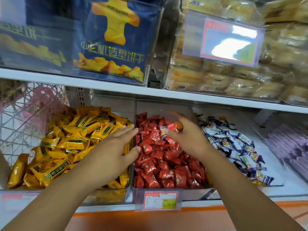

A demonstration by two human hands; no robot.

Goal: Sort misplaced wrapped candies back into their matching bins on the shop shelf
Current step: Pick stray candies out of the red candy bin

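Left hand [113,147] flat, fingers straight; right hand [188,139] pinching crinkly wrapped candies [172,127].
Held mid-frame above glossy red candies [160,164] in clear plastic bin [191,194]; shiny yellow bars [66,144] centre-left.

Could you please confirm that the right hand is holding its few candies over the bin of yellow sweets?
Not quite. The head view shows the right hand holding its few candies over the bin of red sweets, the middle one. The yellow sweets fill the bin to its left.

Head-worn view, down onto close shelf [116,88]
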